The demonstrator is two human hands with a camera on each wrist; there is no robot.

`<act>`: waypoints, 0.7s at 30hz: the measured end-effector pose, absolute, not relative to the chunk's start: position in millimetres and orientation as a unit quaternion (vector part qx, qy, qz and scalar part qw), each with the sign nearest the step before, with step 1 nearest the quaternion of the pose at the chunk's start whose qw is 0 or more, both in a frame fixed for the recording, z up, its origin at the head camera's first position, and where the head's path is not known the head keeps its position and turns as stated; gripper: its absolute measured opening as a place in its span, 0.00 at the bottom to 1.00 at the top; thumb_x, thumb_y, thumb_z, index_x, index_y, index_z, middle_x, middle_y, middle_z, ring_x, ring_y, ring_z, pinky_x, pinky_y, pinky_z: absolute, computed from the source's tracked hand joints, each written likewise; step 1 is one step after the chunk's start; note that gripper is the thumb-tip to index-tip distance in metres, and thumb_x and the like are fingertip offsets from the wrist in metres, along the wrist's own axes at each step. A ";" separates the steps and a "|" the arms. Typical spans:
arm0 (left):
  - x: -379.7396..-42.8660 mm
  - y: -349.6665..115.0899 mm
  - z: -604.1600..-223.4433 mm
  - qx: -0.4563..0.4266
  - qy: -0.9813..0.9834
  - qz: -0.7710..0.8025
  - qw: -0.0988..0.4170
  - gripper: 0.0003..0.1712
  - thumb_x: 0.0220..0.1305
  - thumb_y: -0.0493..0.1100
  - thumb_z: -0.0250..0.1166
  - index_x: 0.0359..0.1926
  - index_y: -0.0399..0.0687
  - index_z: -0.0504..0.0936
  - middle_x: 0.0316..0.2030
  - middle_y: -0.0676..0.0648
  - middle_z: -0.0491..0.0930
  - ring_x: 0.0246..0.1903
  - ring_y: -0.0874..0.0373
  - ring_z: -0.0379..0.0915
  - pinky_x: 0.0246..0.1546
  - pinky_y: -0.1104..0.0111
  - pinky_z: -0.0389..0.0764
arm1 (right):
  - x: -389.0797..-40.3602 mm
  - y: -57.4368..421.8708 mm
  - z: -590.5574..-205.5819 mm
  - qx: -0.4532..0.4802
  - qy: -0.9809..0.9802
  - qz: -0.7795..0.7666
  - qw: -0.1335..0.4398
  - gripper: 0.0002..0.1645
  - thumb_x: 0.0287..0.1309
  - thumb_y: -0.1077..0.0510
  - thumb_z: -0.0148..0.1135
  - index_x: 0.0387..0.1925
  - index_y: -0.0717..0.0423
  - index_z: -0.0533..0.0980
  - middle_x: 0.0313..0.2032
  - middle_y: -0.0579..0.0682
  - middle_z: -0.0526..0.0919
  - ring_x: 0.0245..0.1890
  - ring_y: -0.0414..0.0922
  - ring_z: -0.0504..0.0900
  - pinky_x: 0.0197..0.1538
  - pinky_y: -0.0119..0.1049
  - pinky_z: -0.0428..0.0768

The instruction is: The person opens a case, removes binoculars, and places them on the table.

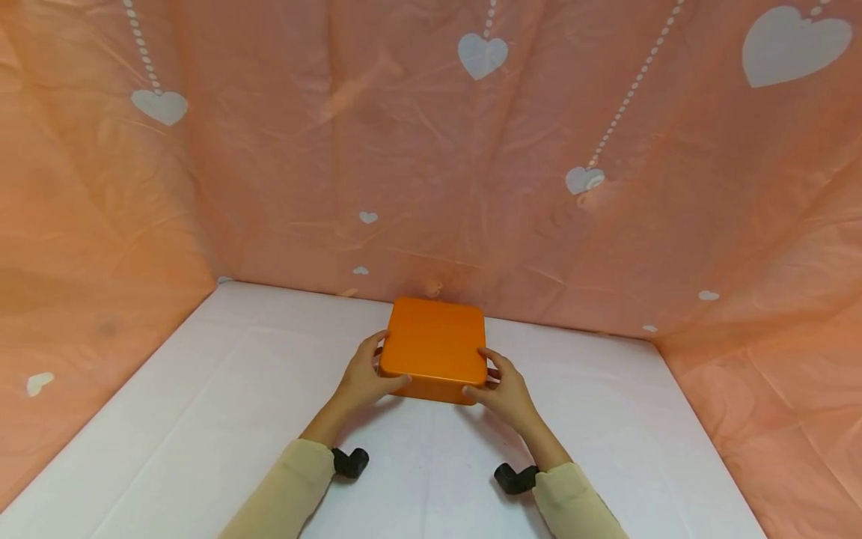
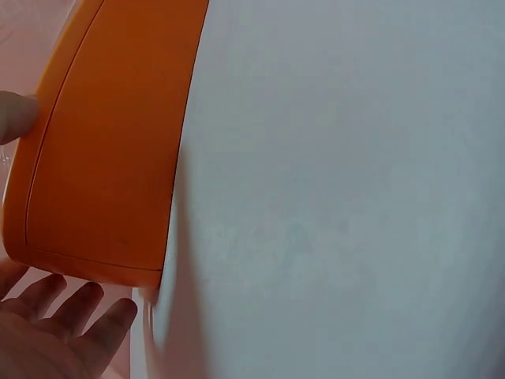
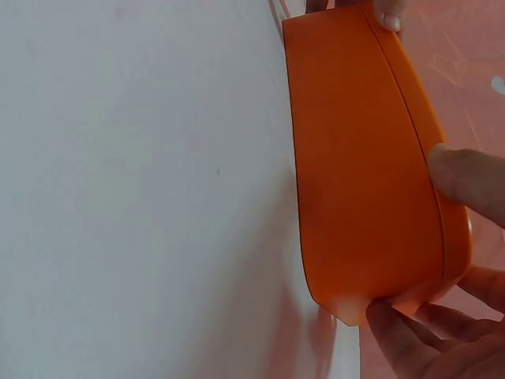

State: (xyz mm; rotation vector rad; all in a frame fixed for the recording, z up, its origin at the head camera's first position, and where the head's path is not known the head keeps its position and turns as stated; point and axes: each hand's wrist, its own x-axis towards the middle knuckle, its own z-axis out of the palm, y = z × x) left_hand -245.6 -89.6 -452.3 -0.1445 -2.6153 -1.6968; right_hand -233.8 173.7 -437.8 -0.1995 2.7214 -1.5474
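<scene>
An orange box [image 1: 436, 340] with rounded corners and a lid seam near its top sits at the back of the white table. My left hand [image 1: 365, 380] holds its left side, the thumb on the front edge and the fingers along the side wall. On the opposite side my right hand [image 1: 506, 389] grips it the same way, thumb at the front right corner. The left wrist view shows the box's front wall [image 2: 110, 150] and the left fingertips [image 2: 118, 312] by its side. In the right wrist view, the right thumb [image 3: 465, 178] presses near the lid seam.
A white cloth covers the table [image 1: 236, 389]. Pink-orange curtains with white hearts [image 1: 404, 150] hang behind the box and along both sides. Black wrist mounts [image 1: 352, 463] stick out inward from both cuffs.
</scene>
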 end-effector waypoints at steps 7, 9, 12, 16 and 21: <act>-246.6 -88.9 -450.9 -0.051 -0.838 -0.543 0.009 0.55 0.46 0.44 0.77 0.72 0.46 0.57 0.70 0.39 0.58 0.66 0.40 0.63 0.65 0.48 0.68 | -235.7 172.8 -439.0 -0.063 0.866 -0.496 -0.003 0.47 0.47 0.62 0.74 0.68 0.58 0.64 0.67 0.64 0.64 0.58 0.62 0.75 0.55 0.47 0.81; -246.6 -89.1 -450.9 -0.052 -0.842 -0.537 0.007 0.56 0.46 0.44 0.77 0.72 0.46 0.56 0.70 0.39 0.58 0.66 0.40 0.63 0.65 0.48 0.68 | -235.7 172.5 -438.8 -0.067 0.868 -0.491 -0.004 0.47 0.47 0.62 0.74 0.68 0.58 0.63 0.66 0.65 0.64 0.58 0.63 0.76 0.55 0.47 0.81; -246.4 -90.0 -450.5 -0.053 -0.845 -0.532 -0.001 0.55 0.46 0.43 0.77 0.73 0.47 0.56 0.71 0.40 0.57 0.66 0.41 0.63 0.64 0.49 0.69 | -235.5 172.3 -438.3 -0.079 0.875 -0.478 -0.010 0.46 0.47 0.62 0.74 0.68 0.61 0.63 0.66 0.66 0.65 0.57 0.63 0.77 0.55 0.48 0.80; -246.6 -91.7 -449.7 -0.048 -0.844 -0.533 -0.014 0.55 0.47 0.41 0.77 0.73 0.50 0.56 0.71 0.42 0.57 0.67 0.42 0.63 0.64 0.51 0.71 | -234.7 172.1 -436.7 -0.097 0.885 -0.455 -0.021 0.45 0.48 0.62 0.73 0.67 0.64 0.63 0.64 0.66 0.67 0.56 0.62 0.78 0.56 0.49 0.80; -245.6 -93.6 -448.8 -0.047 -0.846 -0.530 -0.020 0.55 0.47 0.39 0.77 0.73 0.51 0.56 0.71 0.42 0.57 0.66 0.40 0.63 0.63 0.49 0.71 | -233.5 172.0 -435.3 -0.108 0.893 -0.437 -0.027 0.45 0.47 0.62 0.73 0.66 0.64 0.65 0.63 0.65 0.69 0.53 0.61 0.80 0.55 0.50 0.80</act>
